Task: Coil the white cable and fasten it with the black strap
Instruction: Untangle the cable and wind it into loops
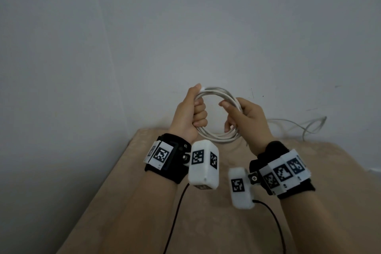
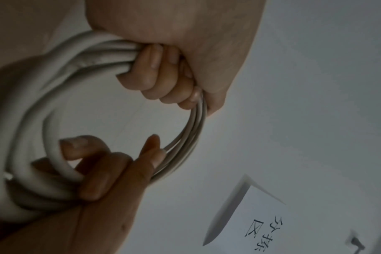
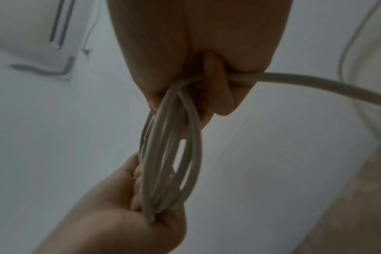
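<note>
The white cable (image 1: 218,137) is wound into a round coil of several loops, held up in front of the wall. My left hand (image 1: 195,109) grips the coil's left side in a fist, thumb on top. My right hand (image 1: 237,116) holds the right side, fingers curled round the strands. A loose tail of the cable (image 1: 305,126) trails off to the right onto the table. In the left wrist view my left fingers (image 2: 163,77) wrap the coil (image 2: 28,120). The right wrist view shows the coil (image 3: 170,154) edge-on and the tail (image 3: 326,87). No black strap shows in any view.
A beige cloth-covered table (image 1: 206,222) lies below my hands, against a plain white wall (image 1: 185,27). Thin black camera wires (image 1: 175,212) hang from my wrists. A paper sign (image 2: 250,214) with writing hangs on the wall.
</note>
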`<state>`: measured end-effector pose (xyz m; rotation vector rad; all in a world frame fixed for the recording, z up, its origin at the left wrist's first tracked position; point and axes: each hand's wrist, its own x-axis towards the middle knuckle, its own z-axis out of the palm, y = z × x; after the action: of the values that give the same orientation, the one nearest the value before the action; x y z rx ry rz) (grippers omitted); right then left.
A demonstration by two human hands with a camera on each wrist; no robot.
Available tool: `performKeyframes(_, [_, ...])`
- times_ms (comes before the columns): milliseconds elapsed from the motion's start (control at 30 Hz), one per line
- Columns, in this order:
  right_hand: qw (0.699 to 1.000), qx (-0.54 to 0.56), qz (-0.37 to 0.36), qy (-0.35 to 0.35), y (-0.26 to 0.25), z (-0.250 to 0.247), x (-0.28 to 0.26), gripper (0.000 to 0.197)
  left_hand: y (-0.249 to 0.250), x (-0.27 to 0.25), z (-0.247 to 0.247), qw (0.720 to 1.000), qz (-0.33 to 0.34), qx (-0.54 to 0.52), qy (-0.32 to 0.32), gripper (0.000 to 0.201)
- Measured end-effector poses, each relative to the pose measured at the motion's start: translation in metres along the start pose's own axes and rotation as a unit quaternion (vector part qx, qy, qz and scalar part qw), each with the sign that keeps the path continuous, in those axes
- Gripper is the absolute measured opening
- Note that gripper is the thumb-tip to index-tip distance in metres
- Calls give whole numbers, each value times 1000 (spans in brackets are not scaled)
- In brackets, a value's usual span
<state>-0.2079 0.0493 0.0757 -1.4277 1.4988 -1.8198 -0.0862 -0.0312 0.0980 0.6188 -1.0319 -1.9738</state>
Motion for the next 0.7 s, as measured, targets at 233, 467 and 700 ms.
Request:
performKeyframes(233, [987, 146, 70, -22, -8, 1, 0, 39, -1, 3, -1, 996, -47, -61, -44, 54])
performKeyframes(467, [941, 302, 152, -22, -11, -3, 3, 39, -5, 3, 4, 995, -45, -60, -60, 54])
performKeyframes(700, [950, 283, 134, -4, -13, -8, 3, 40, -8, 4, 5, 994, -33, -51, -94, 52])
